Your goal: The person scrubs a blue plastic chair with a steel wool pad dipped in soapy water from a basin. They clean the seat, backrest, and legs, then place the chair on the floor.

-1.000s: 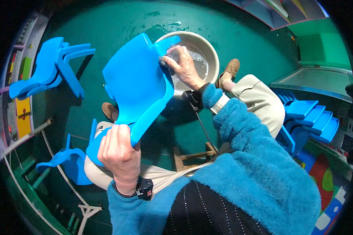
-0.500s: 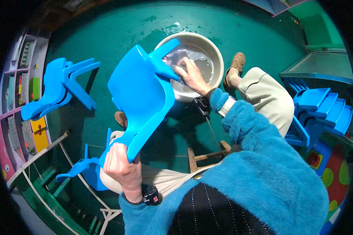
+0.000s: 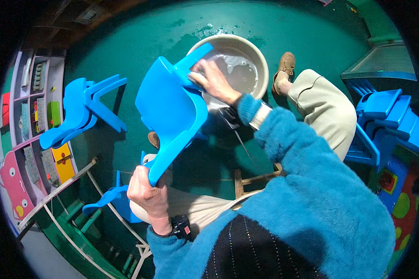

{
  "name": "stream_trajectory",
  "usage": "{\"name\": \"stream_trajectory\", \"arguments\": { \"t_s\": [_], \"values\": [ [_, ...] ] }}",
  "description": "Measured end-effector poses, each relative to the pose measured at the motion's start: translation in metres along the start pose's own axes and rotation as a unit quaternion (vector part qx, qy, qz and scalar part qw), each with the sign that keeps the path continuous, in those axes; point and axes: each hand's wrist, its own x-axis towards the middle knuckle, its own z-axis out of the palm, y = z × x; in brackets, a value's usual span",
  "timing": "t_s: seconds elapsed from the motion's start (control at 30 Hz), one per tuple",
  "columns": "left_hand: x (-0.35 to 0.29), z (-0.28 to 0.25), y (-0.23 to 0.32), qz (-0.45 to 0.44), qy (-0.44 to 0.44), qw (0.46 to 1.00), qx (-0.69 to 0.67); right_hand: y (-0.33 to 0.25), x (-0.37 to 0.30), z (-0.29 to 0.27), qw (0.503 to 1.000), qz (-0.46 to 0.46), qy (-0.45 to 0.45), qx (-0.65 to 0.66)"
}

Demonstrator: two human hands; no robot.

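The person sits over a round beige basin (image 3: 260, 60) of soapy water on the green floor (image 3: 139, 42), and everything here is placed around that basin. A small blue plastic chair (image 3: 172, 111) is held tilted on its side, just beside the basin and partly over its near rim, one leg (image 3: 193, 58) reaching across the water, likely so that drips fall back in.

The left hand (image 3: 149, 197) is well back from the basin, close to the person's lap; its grip is closed firmly around the lower edge of the chair, bearing its weight and keeping it slanted. The right hand (image 3: 212, 81) lies at the basin's near rim, pressed flat against the chair where the leg meets the seat. Whether it holds a cloth or sponge under the palm I cannot tell; the fingers look loosely curled against the plastic rather than clamped.

To the left of the basin, more blue chairs (image 3: 81, 114) lie stacked on the floor, apart from it. To the right of it, another stack of blue chairs (image 3: 386, 121) stands past the person's bent knee.
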Motion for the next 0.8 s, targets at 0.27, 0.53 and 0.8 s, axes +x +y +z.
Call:
{"name": "stream_trajectory", "arguments": {
  "t_s": [0.27, 0.53, 0.8],
  "values": [
    [0.008, 0.000, 0.002, -0.004, 0.001, 1.000, 0.010, 0.000, -0.005, 0.001, 0.997, -0.069, 0.020, 0.018],
    [0.009, -0.002, 0.004, 0.021, 0.004, 1.000, 0.012, 0.024, -0.036, -0.020, 0.994, 0.099, 0.033, -0.034],
    [0.022, 0.002, 0.008, 0.022, 0.023, 0.999, 0.007, -0.015, -0.026, -0.015, 0.999, -0.003, 0.040, -0.013]
  ]
}}
